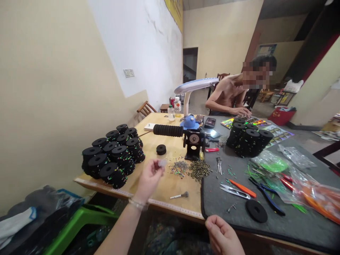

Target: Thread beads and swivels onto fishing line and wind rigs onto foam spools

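My left hand [151, 175] is raised over the wooden table, thumb and fingers pinching a small whitish translucent piece [162, 163]; its kind does not show. Just beyond it lie a small black foam spool [161, 149] and a heap of tiny beads [178, 169], with a pile of dark brassy pieces [199, 170] to their right. My right hand [222, 234] is at the table's front edge, by the grey mat's [212, 198] corner. Its thumb and forefinger are pressed together; whatever they hold, if anything, is too small to make out.
Stacked black foam spools [111, 152] stand at left, more [248, 138] at right. A black-handled winding device [193, 143] and blue lamp [189, 122] stand mid-table. Thread snips [237, 191], pliers [267, 196], a foam disc [256, 211] and plastic bags [305, 187] lie rightward. Another person [233, 94] sits opposite.
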Tool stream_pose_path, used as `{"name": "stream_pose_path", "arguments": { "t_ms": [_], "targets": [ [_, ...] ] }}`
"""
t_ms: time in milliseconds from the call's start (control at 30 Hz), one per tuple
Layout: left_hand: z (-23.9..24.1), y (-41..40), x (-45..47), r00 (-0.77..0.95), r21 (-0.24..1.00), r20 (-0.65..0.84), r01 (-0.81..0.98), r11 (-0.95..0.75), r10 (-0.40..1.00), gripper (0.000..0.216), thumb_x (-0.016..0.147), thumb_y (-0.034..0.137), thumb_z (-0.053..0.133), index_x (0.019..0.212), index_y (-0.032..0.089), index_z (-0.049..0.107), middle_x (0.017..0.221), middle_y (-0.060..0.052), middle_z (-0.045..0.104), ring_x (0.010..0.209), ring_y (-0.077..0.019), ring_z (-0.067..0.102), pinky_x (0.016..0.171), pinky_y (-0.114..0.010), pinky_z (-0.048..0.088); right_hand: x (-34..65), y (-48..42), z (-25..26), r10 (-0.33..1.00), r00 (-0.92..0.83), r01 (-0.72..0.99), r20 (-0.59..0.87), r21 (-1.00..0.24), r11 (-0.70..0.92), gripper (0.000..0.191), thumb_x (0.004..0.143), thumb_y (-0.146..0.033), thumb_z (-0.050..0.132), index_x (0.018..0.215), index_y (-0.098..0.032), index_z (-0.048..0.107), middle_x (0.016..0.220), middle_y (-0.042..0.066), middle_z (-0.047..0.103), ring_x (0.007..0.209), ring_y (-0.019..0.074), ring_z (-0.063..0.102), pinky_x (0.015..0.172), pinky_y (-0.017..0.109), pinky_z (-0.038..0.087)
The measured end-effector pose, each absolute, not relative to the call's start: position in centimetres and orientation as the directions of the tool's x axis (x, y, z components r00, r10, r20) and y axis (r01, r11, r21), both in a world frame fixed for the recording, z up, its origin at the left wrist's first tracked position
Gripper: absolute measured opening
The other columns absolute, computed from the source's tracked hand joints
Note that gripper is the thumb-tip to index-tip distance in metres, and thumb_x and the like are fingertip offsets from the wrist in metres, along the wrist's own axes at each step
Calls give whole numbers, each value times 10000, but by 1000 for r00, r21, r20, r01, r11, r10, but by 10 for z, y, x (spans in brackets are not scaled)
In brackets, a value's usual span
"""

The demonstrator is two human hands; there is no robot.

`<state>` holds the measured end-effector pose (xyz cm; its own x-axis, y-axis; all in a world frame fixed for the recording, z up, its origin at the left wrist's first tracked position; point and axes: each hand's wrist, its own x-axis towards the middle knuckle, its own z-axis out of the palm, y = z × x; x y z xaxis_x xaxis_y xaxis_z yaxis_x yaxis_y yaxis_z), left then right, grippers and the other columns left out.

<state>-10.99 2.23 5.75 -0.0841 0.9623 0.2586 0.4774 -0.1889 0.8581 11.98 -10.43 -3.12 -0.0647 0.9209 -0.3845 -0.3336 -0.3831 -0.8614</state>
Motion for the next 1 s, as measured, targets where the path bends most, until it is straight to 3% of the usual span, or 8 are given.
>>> {"name": "stream_pose_path", "arguments": {
  "t_ms": [33, 100, 200, 367, 767, 1000],
  "targets": [
    [53, 6, -101, -30, 895, 207, 410, -176, 978, 215, 812, 330, 529, 937, 157, 553, 788, -38, 648, 705, -163, 632, 640, -270, 525, 118, -105, -32, 922, -60, -345, -383, -858, -380, 544, 577, -684, 713, 674, -209, 467, 392, -149, 228, 348, 24, 126, 365, 178, 100],
    [41, -28, -82, 134, 993, -55, 111, 40, 989, 260, 772, 373, 612, 898, 151, 561, 686, -6, 618, 607, -138, 594, 574, -252, 507, 113, -107, -32, 925, -42, -357, -377, -860, -366, 546, 578, -687, 708, 670, -207, 465, 389, -150, 232, 341, 22, 123, 356, 178, 101],
    [17, -73, -61, 291, 936, -310, -73, 344, 905, 344, 690, 413, 729, 834, 142, 574, 643, 13, 581, 564, -118, 572, 485, -209, 452, 107, -111, -28, 937, 0, -341, -350, -881, -330, 519, 618, -662, 700, 672, -196, 478, 394, -143, 268, 342, 23, 150, 362, 178, 123],
    [-9, -103, -44, 325, 793, -498, -204, 574, 804, 406, 591, 412, 811, 778, 147, 566, 627, 44, 534, 532, -86, 545, 409, -159, 355, 105, -117, -20, 942, 3, -243, -335, -914, -324, 518, 631, -662, 683, 672, -180, 499, 408, -126, 329, 356, 29, 208, 372, 177, 144],
    [-21, -110, -31, 348, 797, -478, -214, 565, 806, 342, 649, 360, 779, 804, 137, 572, 669, 20, 590, 533, -88, 563, 412, -161, 370, 107, -126, -22, 959, 35, -89, -282, -957, -278, 493, 681, -653, 630, 681, -172, 522, 438, -104, 368, 376, 48, 280, 385, 179, 208],
    [-21, -109, -26, 268, 822, -470, -214, 528, 841, 314, 662, 342, 762, 768, 141, 546, 638, 28, 578, 505, -84, 551, 396, -156, 383, 106, -129, -23, 984, 0, 26, -181, -983, -181, 398, 778, -551, 594, 722, -157, 586, 515, -16, 566, 437, 86, 396, 437, 196, 287]
  ]
}}
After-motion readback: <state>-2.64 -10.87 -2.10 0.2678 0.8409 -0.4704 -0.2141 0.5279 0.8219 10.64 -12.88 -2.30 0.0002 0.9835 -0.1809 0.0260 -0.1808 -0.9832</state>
